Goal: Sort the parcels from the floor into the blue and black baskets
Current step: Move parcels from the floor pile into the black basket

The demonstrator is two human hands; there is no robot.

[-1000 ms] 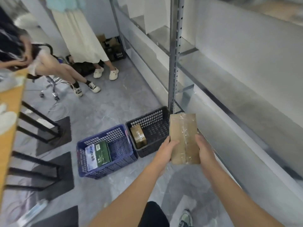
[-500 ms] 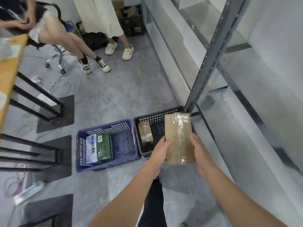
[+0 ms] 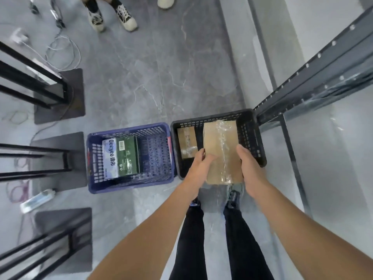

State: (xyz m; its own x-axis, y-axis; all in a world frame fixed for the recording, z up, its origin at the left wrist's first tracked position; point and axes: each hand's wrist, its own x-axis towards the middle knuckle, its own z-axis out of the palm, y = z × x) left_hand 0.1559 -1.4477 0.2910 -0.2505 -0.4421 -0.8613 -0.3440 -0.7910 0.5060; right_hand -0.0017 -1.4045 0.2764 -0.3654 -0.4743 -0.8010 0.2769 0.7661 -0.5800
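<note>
The left basket (image 3: 131,185) and right basket (image 3: 260,142) are sitting side by side on the floor (image 3: 161,77), a box (image 3: 121,156) lying in the left one and a small parcel (image 3: 186,142) lying by the right one's left wall, while the left hand (image 3: 198,170) and right hand (image 3: 251,170) are holding a large parcel (image 3: 220,150) over the right basket, the rack (image 3: 302,81) standing just right of it.

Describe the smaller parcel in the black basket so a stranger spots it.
At the foot of the metal rack sits the black basket, right of the blue basket. Along its left wall lies a small brown taped parcel, far smaller than the big cardboard parcel held above.
</note>
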